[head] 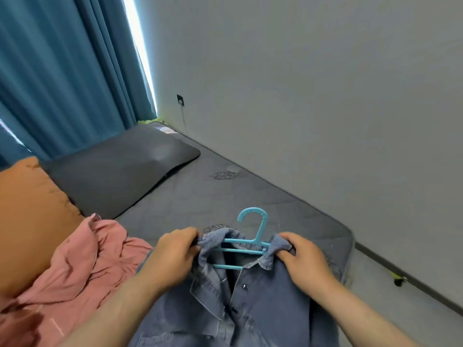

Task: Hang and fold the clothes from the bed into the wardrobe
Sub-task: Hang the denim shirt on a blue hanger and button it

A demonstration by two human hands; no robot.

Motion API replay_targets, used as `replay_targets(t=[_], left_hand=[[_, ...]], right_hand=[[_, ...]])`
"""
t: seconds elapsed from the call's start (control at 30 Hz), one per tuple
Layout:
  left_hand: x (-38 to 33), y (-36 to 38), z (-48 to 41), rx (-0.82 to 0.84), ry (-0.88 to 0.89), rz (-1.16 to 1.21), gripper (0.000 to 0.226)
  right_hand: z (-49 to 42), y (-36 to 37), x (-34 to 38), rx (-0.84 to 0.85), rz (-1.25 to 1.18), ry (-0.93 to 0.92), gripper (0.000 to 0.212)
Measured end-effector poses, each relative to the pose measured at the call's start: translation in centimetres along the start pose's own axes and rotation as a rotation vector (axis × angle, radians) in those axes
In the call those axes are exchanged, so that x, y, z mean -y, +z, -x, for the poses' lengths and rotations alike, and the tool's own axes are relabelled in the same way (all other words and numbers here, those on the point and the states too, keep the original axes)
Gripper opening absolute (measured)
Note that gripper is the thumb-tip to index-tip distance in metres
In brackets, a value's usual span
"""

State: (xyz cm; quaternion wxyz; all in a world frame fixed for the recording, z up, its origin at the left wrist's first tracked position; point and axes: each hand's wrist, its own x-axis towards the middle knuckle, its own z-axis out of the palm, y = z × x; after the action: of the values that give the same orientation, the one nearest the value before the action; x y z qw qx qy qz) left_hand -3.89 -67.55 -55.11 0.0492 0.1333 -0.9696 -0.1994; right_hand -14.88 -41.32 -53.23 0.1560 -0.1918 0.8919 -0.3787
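Observation:
A blue denim shirt (225, 309) lies front-up on the grey bed (250, 194), its buttons done up. A light blue plastic hanger (253, 236) sits inside its collar, hook pointing away from me. My left hand (172, 256) grips the collar's left end. The right end of the collar is pinched in my right hand (303, 259). A crumpled pink garment (75, 271) lies to the left of the shirt on the bed.
A dark grey pillow (120, 171) and an orange cushion (27, 216) lie at the head of the bed. Teal curtains (62, 71) hang behind. A grey wall (300, 96) runs along the bed's right side, with a strip of floor (400, 309) beside it.

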Motion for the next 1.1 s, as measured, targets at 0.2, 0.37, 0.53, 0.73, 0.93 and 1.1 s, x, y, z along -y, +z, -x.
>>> replay_targets(t=[0.2,0.37,0.53,0.73,0.93,1.1], left_hand=[[4.2,12.6,-9.6,-0.094,0.018,-0.088,0.022],[6.3,21.9,-17.4,-0.213,0.04,-0.173,0.015],[9.6,32.7,-20.0,-0.232,-0.021,-0.207,0.03],[11.7,37.5,-26.7,-0.204,-0.023,-0.265,0.031],[12.3,38.6,-39.9,-0.185,0.006,-0.321,0.026],[13.2,41.0,-41.3,-0.238,-0.015,-0.271,0.031]], right_hand=[[-11.9,5.9,-11.1,-0.027,0.044,-0.002,0.025],[-20.0,11.4,-19.9,-0.016,0.085,0.034,0.024],[-22.8,16.3,-27.6,-0.03,0.197,0.083,0.028],[-28.9,17.5,-31.2,-0.072,0.385,-0.046,0.031],[-39.0,17.1,-32.7,-0.179,0.416,-0.049,0.028],[-40.0,17.9,-33.6,-0.229,0.458,-0.047,0.031]])
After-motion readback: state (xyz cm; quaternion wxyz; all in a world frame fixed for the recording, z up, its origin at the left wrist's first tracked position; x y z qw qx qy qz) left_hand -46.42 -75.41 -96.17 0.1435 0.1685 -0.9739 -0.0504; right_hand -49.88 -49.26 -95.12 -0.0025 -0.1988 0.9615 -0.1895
